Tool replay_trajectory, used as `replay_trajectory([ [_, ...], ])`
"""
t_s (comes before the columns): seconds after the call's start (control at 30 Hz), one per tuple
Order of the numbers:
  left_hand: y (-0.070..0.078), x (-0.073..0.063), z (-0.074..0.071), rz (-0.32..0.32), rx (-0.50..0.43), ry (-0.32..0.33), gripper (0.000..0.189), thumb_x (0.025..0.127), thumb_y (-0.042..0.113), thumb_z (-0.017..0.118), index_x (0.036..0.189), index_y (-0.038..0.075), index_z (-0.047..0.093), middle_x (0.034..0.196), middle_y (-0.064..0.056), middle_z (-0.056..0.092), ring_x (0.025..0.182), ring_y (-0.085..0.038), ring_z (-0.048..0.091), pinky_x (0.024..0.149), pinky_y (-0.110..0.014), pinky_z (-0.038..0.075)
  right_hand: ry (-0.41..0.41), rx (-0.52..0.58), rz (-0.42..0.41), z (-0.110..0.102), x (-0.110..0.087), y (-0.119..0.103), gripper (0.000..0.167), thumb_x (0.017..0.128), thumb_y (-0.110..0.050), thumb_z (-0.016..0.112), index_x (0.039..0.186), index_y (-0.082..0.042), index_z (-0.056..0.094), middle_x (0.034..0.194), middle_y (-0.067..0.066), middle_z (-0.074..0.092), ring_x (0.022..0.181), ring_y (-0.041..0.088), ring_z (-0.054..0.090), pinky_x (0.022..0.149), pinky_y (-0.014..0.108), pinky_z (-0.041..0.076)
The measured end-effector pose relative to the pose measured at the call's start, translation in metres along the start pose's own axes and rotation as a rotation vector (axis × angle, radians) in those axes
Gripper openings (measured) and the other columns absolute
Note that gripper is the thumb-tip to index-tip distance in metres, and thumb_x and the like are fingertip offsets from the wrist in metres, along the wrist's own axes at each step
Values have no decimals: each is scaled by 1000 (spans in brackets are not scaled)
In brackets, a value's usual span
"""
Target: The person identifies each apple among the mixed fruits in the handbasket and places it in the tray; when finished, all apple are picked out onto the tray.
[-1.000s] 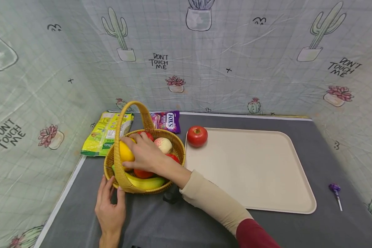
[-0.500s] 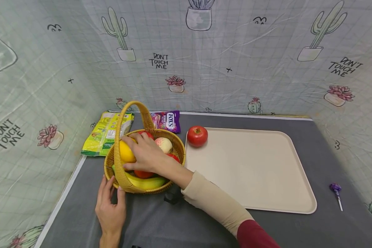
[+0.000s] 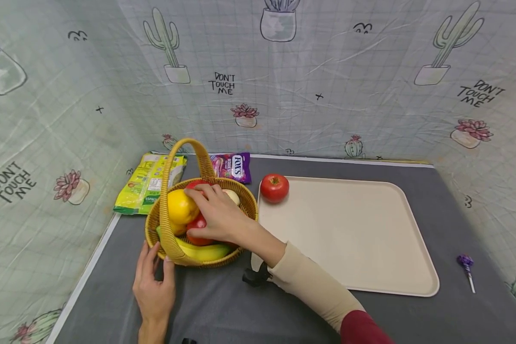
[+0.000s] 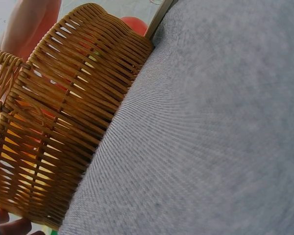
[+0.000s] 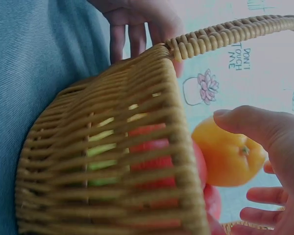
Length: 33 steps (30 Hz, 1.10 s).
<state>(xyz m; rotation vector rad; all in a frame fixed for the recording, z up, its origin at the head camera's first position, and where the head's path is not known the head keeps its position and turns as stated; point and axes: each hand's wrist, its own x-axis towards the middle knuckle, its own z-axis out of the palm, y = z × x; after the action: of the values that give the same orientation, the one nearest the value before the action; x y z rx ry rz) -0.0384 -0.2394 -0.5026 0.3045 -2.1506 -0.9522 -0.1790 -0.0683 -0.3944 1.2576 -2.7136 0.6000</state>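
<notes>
A woven basket (image 3: pixel 254 212) with a tall handle holds several fruits. On its left side sits a yellow-orange round fruit (image 3: pixel 183 206), and a banana (image 3: pixel 206 252) lies along the near side. My right hand (image 3: pixel 221 215) is inside the rim, fingers and thumb spread over a red fruit (image 3: pixel 196 223). In the right wrist view a gap shows between those fingers and the orange fruit (image 5: pixel 230 154); contact with the red one cannot be told. My left hand (image 3: pixel 155 286) rests its extended fingers against the basket's near left side. A pale fruit (image 3: pixel 233 196) is partly hidden.
Right of the basket lies a beige tray (image 3: pixel 348 234) with a red apple (image 3: pixel 274 188) on its far left corner. Behind the basket are a yellow-green bag (image 3: pixel 148 186) and a purple candy packet (image 3: pixel 236 167). A purple lollipop (image 3: pixel 465 261) lies far right.
My right hand has come off the yellow-orange fruit and shifted right, over the red one. That fruit stays in the basket, now more exposed. The left hand has stayed at the basket.
</notes>
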Motion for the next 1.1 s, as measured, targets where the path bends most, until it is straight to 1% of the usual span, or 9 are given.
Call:
replay_trajectory([
  [0.17, 1, 1, 0, -22, 20, -14, 39, 93, 8, 67, 132, 2, 64, 147, -22, 53, 127, -45, 56, 92, 5, 32, -17, 18, 25, -6, -10, 5, 88, 82, -56, 75, 153, -20, 37, 146, 4, 44, 120, 21, 44, 106, 35, 44],
  [0.4, 1, 1, 1, -26, 21, -17, 40, 93, 7, 67, 133, 2, 63, 147, -21, 53, 128, -45, 56, 92, 5, 31, -51, 4, 18, -8, -21, 10, 88, 82, -54, 76, 153, -19, 37, 143, 6, 46, 125, 23, 43, 112, 37, 41],
  [0.5, 1, 1, 1, -22, 18, -15, 40, 93, 8, 67, 132, 3, 64, 147, -21, 53, 127, -44, 56, 92, 5, 31, -67, 4, 20, -8, -25, 12, 87, 80, -54, 77, 151, -19, 39, 141, 6, 46, 129, 24, 42, 115, 38, 40],
  [0.67, 0, 1, 1, 13, -27, 4, 40, 92, 7, 69, 131, 4, 66, 145, -22, 54, 126, -45, 57, 92, 3, 36, -78, 11, 18, -8, -31, 18, 86, 79, -50, 80, 149, -18, 42, 140, 6, 46, 133, 24, 40, 114, 39, 40],
  [0.73, -1, 1, 1, 24, -44, 8, 40, 91, 7, 69, 131, 4, 66, 145, -22, 55, 125, -45, 57, 93, 2, 38, -86, 19, 20, -7, -33, 20, 85, 79, -48, 81, 148, -18, 43, 140, 6, 45, 133, 25, 40, 113, 39, 41],
  [0.83, -2, 2, 1, 23, -47, 8, 40, 91, 7, 70, 131, 5, 66, 145, -22, 55, 126, -44, 57, 93, 2, 38, -111, 18, 31, -6, -36, 23, 83, 79, -46, 82, 148, -19, 44, 138, 5, 45, 132, 25, 40, 111, 40, 44],
  [0.93, -3, 2, 1, 17, -48, 7, 40, 91, 7, 70, 131, 5, 66, 145, -22, 55, 125, -44, 58, 92, 2, 38, -140, 8, 43, -6, -38, 26, 81, 79, -45, 82, 146, -20, 45, 135, 4, 46, 125, 25, 43, 105, 38, 47],
  [1.1, -5, 1, 1, 18, -44, 9, 41, 90, 5, 71, 130, 5, 66, 144, -22, 55, 124, -44, 58, 92, 3, 37, -166, -12, 54, -7, -40, 28, 73, 79, -43, 80, 141, -21, 49, 132, 5, 48, 115, 24, 47, 95, 37, 50],
])
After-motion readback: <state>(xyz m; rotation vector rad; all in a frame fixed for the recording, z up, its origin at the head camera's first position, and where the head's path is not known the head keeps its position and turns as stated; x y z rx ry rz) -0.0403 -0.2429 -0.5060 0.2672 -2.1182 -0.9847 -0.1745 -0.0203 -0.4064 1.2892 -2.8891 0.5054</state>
